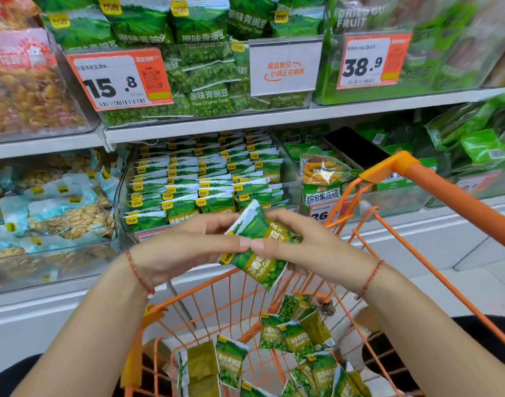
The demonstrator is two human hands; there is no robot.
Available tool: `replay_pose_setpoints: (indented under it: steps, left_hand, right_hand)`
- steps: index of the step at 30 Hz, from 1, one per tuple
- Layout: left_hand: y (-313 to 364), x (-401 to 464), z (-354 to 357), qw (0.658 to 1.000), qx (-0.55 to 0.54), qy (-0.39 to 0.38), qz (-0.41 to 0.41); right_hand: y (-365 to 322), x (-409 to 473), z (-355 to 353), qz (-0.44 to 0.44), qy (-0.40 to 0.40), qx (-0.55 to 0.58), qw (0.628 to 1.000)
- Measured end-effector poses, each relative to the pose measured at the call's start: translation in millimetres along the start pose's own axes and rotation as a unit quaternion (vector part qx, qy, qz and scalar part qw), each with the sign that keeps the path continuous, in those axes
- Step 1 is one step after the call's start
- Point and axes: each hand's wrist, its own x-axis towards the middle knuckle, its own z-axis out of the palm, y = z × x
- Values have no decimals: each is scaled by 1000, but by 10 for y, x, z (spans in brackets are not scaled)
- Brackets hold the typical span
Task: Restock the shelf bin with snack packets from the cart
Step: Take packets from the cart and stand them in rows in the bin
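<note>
Between both hands [254, 245], pinched snack packets [258, 247]

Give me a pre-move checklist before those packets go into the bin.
1. Both hands on the packets: ok; left hand and right hand hold them.
2. Grip firm: cannot tell.
3. Path to the bin: ok, nothing between.
4. Room in the bin: cannot tell; rows look full, and the front is hidden by the hands.
5. More stock in the cart: ok, loose packets remain.
</note>
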Motion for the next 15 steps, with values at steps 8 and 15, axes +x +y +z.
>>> replay_pose_setpoints:
  steps: [8, 15]
  left_hand:
    - [253, 453, -26, 980, 194, 6, -34]
    - [344, 913, -92, 973, 187, 132, 7]
  right_hand:
    - [107, 447, -205, 69, 12, -30, 997]
    - [355, 763, -494, -25, 361, -21, 932]
